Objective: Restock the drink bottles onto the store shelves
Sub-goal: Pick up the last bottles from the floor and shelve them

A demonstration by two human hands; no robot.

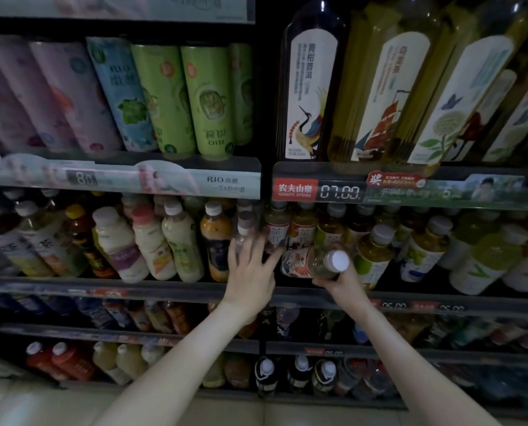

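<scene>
Touches with spread left hand [250,269] a clear plastic bottle with grey cap [243,232] at the front edge of the dark middle shelf [133,285]. Grips in right hand [338,279] a tilted pale bottle with white cap [324,265], close before packed rows.

You stand before dark store shelves [170,285]. On the upper shelf, pink, blue and green cans [167,99] stand side by side on your left, and tall bottles [382,96] on your right. The shelf below is packed with small bottles [118,241].
</scene>
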